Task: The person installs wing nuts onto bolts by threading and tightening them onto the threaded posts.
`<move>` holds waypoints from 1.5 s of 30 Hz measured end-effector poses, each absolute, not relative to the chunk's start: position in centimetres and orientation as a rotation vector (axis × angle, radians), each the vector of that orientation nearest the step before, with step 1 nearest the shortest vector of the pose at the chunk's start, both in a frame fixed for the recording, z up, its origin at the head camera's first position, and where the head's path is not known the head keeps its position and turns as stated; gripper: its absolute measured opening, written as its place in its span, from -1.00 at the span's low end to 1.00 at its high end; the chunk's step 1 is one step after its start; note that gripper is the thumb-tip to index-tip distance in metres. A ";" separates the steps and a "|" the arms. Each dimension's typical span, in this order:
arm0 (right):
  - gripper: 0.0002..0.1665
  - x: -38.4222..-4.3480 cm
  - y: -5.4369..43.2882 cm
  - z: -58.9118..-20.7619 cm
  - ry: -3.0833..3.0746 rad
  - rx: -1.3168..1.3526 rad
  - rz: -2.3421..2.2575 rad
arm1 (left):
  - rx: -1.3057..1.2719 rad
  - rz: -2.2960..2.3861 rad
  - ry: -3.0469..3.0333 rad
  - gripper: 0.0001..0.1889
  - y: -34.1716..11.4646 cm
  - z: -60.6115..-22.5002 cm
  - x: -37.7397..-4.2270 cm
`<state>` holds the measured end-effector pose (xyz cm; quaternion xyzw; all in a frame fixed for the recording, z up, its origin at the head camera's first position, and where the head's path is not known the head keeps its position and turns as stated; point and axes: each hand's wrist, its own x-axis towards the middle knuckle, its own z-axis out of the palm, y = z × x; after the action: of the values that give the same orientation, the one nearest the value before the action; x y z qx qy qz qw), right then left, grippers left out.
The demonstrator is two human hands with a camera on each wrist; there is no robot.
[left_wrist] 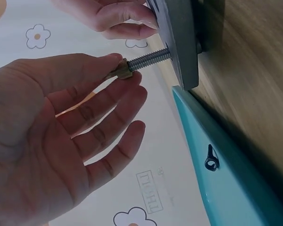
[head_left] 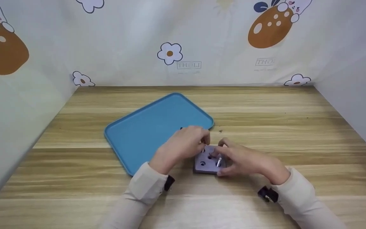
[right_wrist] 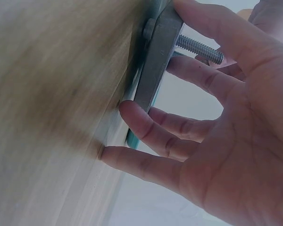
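Observation:
A grey metal block with several holes lies near the tray, bolts standing up through it. My left hand is over its far left corner. In the left wrist view, thumb and index finger pinch a brass nut at the end of a threaded bolt; the other fingers are loosely bent. My right hand holds the block from the right, thumb at the near edge and a fingertip on top. Another bolt, with no nut on it, rises between that thumb and index finger.
A blue tray lies at an angle behind and left of the block. In the left wrist view a small black part with a ring end is on the tray. Patterned cloth walls the wooden table at the back and sides.

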<state>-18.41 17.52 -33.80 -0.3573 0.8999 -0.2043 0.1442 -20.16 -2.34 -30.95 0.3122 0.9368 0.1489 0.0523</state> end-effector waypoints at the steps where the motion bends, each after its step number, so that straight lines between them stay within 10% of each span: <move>1: -0.46 -18.4 17.5 -33.8 2.593 -1.030 -0.591 | 0.955 0.465 2.842 -0.80 -2.4 -31.0 -20.2; 45: -0.42 -18.4 17.6 -33.8 2.576 -0.994 -0.600 | 0.824 0.240 3.018 -0.80 -2.4 -29.5 -18.6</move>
<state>-18.40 17.62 -33.82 -0.3473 0.9003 -0.2099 0.1575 -18.62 -2.35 -29.48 0.2626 0.9619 0.0766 0.0018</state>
